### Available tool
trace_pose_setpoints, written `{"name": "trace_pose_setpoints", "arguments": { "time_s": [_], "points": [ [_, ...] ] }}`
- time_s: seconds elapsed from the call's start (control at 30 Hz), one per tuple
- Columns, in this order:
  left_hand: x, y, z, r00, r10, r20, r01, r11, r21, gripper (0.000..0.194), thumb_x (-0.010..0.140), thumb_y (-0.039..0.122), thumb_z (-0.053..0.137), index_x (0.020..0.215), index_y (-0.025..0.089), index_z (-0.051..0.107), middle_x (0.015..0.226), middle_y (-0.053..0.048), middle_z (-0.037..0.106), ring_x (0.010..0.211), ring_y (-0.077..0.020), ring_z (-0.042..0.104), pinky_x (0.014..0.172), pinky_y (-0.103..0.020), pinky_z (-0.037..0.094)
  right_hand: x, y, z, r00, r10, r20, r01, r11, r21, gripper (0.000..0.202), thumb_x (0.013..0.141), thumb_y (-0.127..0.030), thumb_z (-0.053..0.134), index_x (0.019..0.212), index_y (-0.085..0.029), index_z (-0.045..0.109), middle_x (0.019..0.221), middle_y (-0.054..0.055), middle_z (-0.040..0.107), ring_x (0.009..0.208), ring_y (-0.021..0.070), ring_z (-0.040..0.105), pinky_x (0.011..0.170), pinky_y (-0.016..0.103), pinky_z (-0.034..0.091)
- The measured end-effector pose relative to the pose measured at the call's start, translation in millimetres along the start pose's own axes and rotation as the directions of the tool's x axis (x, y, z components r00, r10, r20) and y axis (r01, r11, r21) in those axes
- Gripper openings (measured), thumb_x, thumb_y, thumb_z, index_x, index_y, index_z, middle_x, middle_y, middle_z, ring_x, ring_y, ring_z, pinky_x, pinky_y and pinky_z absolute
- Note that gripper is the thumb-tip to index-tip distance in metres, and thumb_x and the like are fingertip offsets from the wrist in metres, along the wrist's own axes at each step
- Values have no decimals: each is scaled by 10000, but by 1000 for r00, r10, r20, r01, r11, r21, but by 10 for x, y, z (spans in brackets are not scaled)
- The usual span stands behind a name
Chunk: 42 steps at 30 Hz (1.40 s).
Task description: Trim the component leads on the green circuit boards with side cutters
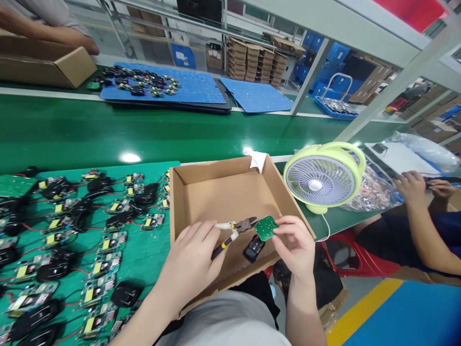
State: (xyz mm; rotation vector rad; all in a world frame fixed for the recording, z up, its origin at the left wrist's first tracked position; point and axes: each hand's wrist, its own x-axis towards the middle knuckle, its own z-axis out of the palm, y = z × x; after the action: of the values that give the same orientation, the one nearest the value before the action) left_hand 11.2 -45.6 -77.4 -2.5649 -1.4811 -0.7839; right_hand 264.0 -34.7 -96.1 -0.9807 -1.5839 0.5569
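Wrapped round the handles of a pair of side cutters [236,229] is my left hand [196,254]. The cutter jaws point right and reach the left edge of a small green circuit board [265,228]; whether they touch it I cannot tell. My right hand [295,245] pinches that board by its right edge between thumb and fingers, its dotted face turned up. Just below the board hangs or lies a black plastic plug housing [254,248]; any wire between the two is hidden. Both hands are over an open cardboard box [219,197].
Left of the box, a green mat [140,250] bears several rows of circuit boards wired to black housings. A lime-green fan [320,178] stands at the right. Blue sheets [201,89] lie across the belt [90,129]. A co-worker's hands [412,187] work at far right.
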Motion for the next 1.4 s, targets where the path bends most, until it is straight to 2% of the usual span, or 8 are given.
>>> {"name": "trace_pose_setpoints", "arguments": {
  "time_s": [0.13,0.3,0.47,0.7,0.9,1.03,1.2,1.4],
  "points": [
    [-5,-6,21,1000,-9,8,10,1000,-18,115,909,162,509,961,146,610,1026,-130,719,919,-297,696,777,-432,571,24,84,-54,991,130,-20,-121,961,248,37,879,-222,752,899,-244,731,1043,74,676,1023,233,697,957,405,591],
    [6,0,51,997,7,71,-7,1000,0,142,867,154,540,967,136,640,1001,-127,721,903,-316,691,763,-453,567,80,112,-78,974,219,50,-223,917,329,112,855,-306,798,889,-234,720,1091,87,677,1001,221,695,846,331,596],
    [21,4,70,998,2,67,-2,1000,3,133,860,155,545,948,143,644,1001,-126,724,926,-321,692,781,-449,559,127,60,-82,965,253,74,-261,880,396,169,792,-338,844,836,-223,728,1048,79,699,915,208,689,811,328,584],
    [51,-12,70,996,-43,79,44,999,-9,88,898,200,535,857,183,610,940,-111,704,901,-298,680,785,-416,531,60,-83,31,959,274,66,-270,826,495,254,734,-392,872,813,-224,698,1054,80,730,955,247,703,806,387,601],
    [94,3,46,992,-96,86,96,995,0,207,973,290,518,804,190,585,873,-93,678,815,-244,651,736,-366,495,-38,-125,61,959,279,55,-265,806,529,291,695,-394,905,811,-233,692,1128,87,756,1086,267,702,991,453,552],
    [115,38,24,988,-123,92,121,992,25,225,979,323,585,823,163,608,880,-50,671,841,-193,645,788,-351,523,-73,-114,46,962,265,65,-258,806,533,310,684,-395,914,818,-233,687,1199,106,741,1164,293,682,1023,478,539],
    [136,81,-14,982,-154,111,149,987,58,265,986,398,609,902,150,652,917,-31,681,860,-171,660,815,-373,567,-109,-86,37,971,237,31,-216,818,533,332,699,-405,897,827,-232,645,1147,81,728,1016,258,733,953,453,591],
    [130,80,-15,976,-162,143,152,986,75,265,989,410,606,1001,152,666,990,-47,692,900,-181,672,835,-391,581,-78,11,93,982,166,-95,-101,872,478,423,715,-438,854,900,-266,515,1085,14,631,910,203,723,909,443,620]
  ]
}}
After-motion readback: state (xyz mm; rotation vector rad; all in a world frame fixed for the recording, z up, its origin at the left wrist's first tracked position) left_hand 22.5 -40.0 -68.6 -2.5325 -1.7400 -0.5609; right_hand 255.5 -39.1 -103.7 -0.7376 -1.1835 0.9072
